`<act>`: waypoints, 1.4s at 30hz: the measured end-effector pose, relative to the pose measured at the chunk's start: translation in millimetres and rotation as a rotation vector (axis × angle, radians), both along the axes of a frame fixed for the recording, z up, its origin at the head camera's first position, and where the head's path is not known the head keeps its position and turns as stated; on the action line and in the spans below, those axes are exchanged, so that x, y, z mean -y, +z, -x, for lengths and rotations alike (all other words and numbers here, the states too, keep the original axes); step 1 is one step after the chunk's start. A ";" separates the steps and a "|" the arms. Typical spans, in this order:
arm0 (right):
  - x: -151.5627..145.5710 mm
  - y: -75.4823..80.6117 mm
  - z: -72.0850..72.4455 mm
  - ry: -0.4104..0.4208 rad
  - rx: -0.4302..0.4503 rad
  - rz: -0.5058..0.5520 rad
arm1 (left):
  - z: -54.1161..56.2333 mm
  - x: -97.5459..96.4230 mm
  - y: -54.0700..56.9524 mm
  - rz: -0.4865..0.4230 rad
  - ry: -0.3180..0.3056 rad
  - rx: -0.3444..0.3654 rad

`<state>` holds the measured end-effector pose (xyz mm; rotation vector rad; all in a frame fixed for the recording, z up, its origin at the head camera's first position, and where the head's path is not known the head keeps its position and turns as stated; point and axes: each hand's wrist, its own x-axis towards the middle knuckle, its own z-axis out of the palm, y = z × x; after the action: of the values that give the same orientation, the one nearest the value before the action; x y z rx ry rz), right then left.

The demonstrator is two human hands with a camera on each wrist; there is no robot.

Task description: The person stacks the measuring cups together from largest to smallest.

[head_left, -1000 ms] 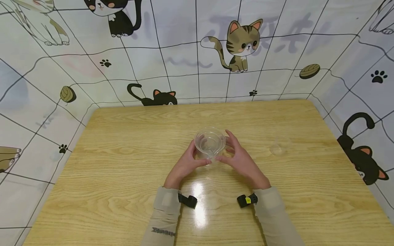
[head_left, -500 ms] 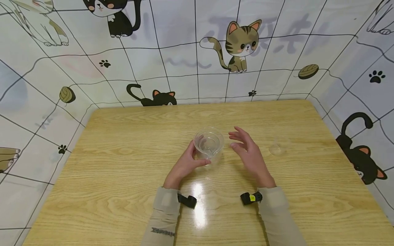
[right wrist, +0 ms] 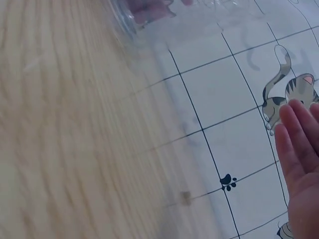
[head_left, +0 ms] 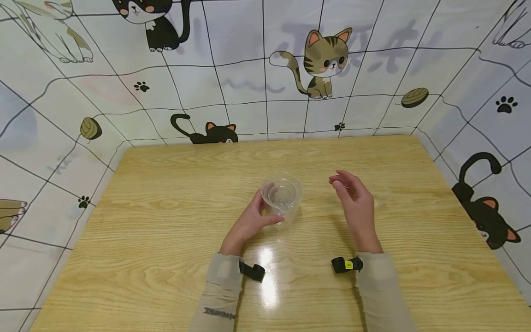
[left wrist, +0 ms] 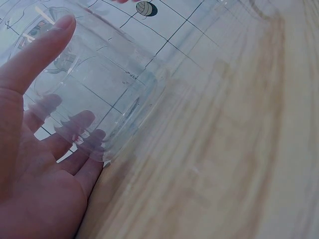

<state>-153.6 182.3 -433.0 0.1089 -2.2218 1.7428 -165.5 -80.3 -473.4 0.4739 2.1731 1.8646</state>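
A clear, round plastic tub (head_left: 282, 196) stands near the middle of the table. My left hand (head_left: 253, 216) grips it from the left, with the thumb across the near side and the fingers round the far side. In the left wrist view, the fingers of the left hand (left wrist: 45, 164) show through the tub's transparent wall (left wrist: 99, 89). My right hand (head_left: 355, 203) is above the table, apart from the tub, with its fingers loosely bent and holding nothing. The right wrist view shows the fingers of this right hand (right wrist: 301, 154) at the right edge.
The wooden table (head_left: 174, 193) is backed by a white cloth wall (head_left: 244, 83) printed with cats and grid lines. A faint, clear, curved rim (left wrist: 261, 10) lies on the table in the left wrist view, to the right of the tub.
My right hand has let go of the tub and moved off to the right, overlapping the spot of a faint, clear round thing on the table. The left hand and tub have stayed put.
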 end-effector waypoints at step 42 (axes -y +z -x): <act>-44.9 8.4 -3.2 -0.441 -0.220 0.091 | -0.2 1.3 -4.7 0.038 0.020 -0.004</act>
<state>-150.4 227.1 -424.6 -0.1883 -1.8360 1.5035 -165.2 -81.7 -478.1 0.4510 2.2196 1.8303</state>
